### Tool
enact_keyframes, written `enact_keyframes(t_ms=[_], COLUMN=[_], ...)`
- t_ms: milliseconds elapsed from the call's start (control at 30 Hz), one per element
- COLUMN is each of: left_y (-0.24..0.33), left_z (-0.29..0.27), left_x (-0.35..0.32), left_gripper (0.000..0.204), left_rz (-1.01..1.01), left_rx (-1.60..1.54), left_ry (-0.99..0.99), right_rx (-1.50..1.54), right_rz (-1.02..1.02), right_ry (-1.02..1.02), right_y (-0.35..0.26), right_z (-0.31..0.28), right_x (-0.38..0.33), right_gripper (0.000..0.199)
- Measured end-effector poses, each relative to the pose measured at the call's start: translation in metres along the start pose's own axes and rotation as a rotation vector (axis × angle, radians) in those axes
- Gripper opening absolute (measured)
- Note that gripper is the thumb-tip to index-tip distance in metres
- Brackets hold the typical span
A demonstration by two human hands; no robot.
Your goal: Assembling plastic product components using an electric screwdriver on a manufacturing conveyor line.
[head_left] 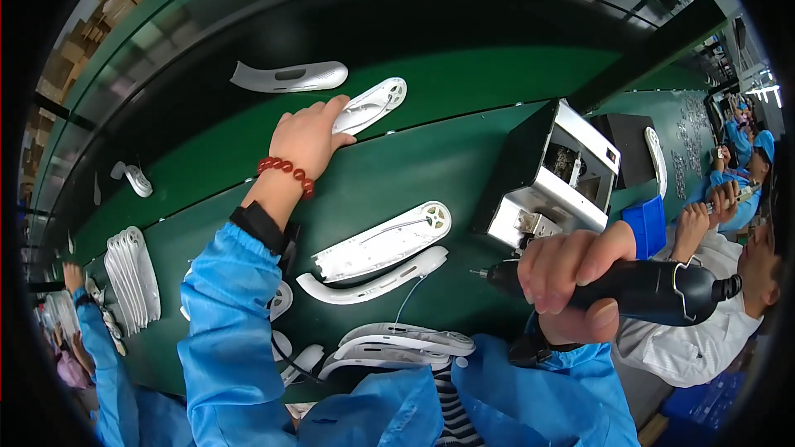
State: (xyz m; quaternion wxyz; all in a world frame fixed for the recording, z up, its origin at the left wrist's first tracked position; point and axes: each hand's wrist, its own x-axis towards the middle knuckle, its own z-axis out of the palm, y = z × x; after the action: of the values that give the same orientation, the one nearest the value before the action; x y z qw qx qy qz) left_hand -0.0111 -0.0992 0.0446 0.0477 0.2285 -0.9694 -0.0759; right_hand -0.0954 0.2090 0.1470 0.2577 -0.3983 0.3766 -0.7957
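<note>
My left hand [308, 142], a red bead bracelet at its wrist, reaches forward over the belt. Its fingers and thumb hold one end of a long white plastic shell [383, 102], which has a round spoked end. My right hand [571, 277] is wrapped round a black electric screwdriver [662, 291], whose thin bit points left. Between my arms, an open white shell [385, 240] with a thin wire along it lies on the green table. A narrower curved white shell [373, 279] lies just nearer to me. Another white cover [290, 77] rests on the belt beyond my left hand.
A black-and-white metal box [556, 178], perhaps a screw feeder, stands right of centre. Beside it is a blue bin [644, 228]. Stacked white shells [132, 277] lie at left, and more [397, 346] sit against my body. A co-worker in white [696, 327] works at right.
</note>
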Motion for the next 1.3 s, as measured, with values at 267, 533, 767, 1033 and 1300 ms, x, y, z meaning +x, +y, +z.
enact_keyframes(t_ms=[267, 533, 767, 1033, 1300], left_y=[0.006, 0.069, 0.067, 0.019, 0.030], left_z=[0.002, -0.030, -0.009, -0.017, 0.007], left_x=[-0.009, -0.102, -0.119, 0.017, 0.072], left_gripper=[0.051, 0.047, 0.045, 0.027, 0.029], left_rz=[0.031, 0.077, 0.121, -0.020, -0.119], left_rx=[-0.018, -0.195, -0.464, -0.160, -0.082], left_ry=[0.226, -0.201, -0.113, 0.442, -0.037], right_rx=[-0.057, 0.061, -0.007, -0.015, -0.150], right_rz=[-0.019, -0.029, -0.044, -0.077, -0.131], right_ry=[-0.007, 0.036, 0.066, 0.136, 0.108], right_y=[0.000, 0.010, 0.024, 0.018, 0.007], right_z=[0.004, 0.008, 0.014, 0.014, -0.003], right_x=[0.000, 0.014, 0.032, 0.021, 0.000], right_gripper=[0.035, 0.040, 0.040, 0.040, 0.034])
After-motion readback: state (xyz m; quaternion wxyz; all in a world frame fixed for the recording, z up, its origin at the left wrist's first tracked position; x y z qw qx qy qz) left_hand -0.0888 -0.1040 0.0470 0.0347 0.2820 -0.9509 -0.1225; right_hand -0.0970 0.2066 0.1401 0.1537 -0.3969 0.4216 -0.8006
